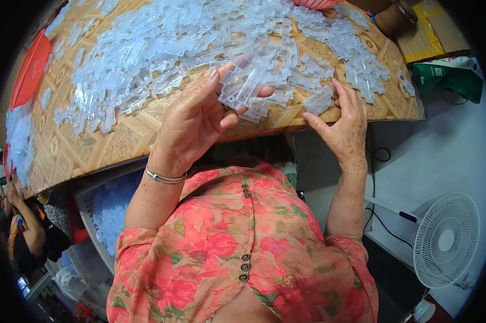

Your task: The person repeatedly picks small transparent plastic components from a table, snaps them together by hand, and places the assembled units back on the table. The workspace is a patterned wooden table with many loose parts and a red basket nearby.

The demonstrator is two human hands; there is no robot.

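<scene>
A few clear plastic pieces [238, 89], flat and rectangular with small holes, rest together in my left hand [192, 110]. Its fingers curl around them above the table's near edge. Farther right, my right hand [344, 116] reaches over the edge with thumb and fingers bent around another clear plastic piece [319, 100] on the tabletop. Whether the fingertips press on that piece is hard to see. Beyond both hands spreads a large loose heap of the same clear pieces [162, 40].
The wood-patterned table [113, 142] curves along its front edge. A red basket [30, 70] stands at the far left. Below the table sits a bin of clear pieces [111, 210]. At left another person's arm [30, 220] shows. A white fan [446, 239] stands at right, near a cardboard box [442, 29].
</scene>
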